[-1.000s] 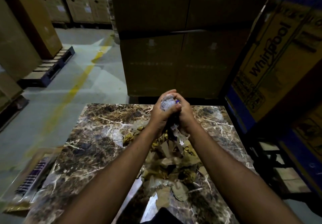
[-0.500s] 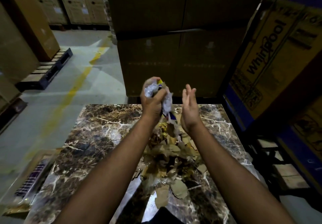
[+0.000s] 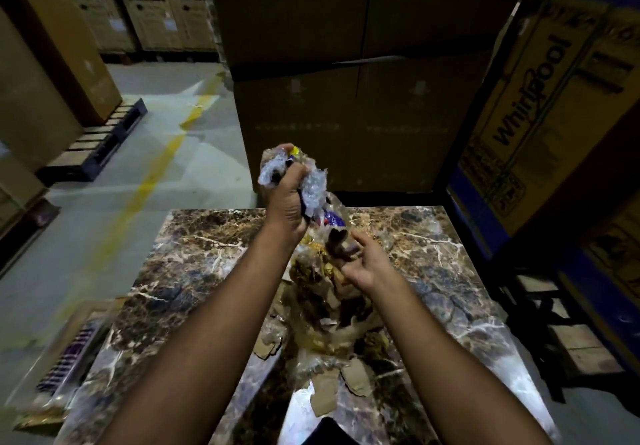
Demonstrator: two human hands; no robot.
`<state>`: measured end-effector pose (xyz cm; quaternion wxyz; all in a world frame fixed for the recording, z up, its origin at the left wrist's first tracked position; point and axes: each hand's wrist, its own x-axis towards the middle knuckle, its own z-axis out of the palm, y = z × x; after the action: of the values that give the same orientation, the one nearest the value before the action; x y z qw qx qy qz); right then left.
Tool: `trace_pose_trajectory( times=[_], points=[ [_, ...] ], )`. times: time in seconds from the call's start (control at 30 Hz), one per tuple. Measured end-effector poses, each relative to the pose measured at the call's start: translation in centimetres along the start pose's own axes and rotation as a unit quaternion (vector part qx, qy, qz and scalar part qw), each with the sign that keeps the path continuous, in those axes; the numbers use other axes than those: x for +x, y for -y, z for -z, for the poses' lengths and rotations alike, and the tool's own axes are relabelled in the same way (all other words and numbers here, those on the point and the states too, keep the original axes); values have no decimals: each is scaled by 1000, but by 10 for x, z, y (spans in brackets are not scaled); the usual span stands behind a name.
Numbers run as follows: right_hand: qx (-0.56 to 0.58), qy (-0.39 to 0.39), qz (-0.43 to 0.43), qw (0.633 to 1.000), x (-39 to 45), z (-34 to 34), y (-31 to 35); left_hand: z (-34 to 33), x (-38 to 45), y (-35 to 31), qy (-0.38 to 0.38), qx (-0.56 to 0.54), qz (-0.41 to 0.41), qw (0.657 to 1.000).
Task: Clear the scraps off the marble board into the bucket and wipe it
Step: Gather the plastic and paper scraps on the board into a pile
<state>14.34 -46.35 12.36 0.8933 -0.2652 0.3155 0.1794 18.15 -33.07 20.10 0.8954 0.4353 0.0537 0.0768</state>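
Above the far half of the marble board [image 3: 194,268], the left hand [image 3: 285,202] is raised and clenched around a crumpled wad of clear bubble wrap [image 3: 311,188], with bits of yellow and blue wrapper showing through the plastic; the wad bulges out above and to the right of the fist, clear of the stone. Lower and to the right, the right hand [image 3: 363,261] sits palm up with the fingers [image 3: 358,240] loosely spread, closed on nothing that can be made out; a dark curled scrap [image 3: 337,242] lies just at its fingertips, though whether the hand touches it cannot be told. Between and below the two forearms lies the pile of scraps [image 3: 329,316]: dry brown leaves, torn cardboard pieces and crinkled clear film, heaped along the middle of the board and trailing toward the near edge; one torn cardboard piece [image 3: 356,379] rests flat close to the near end. Both sides of the brown, white-veined board are bare of scraps. Off its left edge, low on the floor, sits a blurred clear plastic container [image 3: 65,365]; whether this is the bucket cannot be told. Beyond the board stand stacked cardboard cartons [image 3: 346,63]; at the right leans a yellow and blue Whirlpool box [image 3: 540,105]; a yellow floor line [image 3: 149,174] runs away at the left.
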Motion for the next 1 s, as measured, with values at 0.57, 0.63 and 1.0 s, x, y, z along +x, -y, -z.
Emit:
trace_pose_trajectory(
  times=[0.57,0.63,1.0],
  points=[
    [-886,32,361,290,-42,-26,33,62,-20,39,111,142,60,982],
    [-843,90,385,365,-41,-26,44,63,-17,36,120,135,88,980],
    [-583,172,324,725,-34,-37,40,45,-16,27,143,128,169,967]
  ],
)
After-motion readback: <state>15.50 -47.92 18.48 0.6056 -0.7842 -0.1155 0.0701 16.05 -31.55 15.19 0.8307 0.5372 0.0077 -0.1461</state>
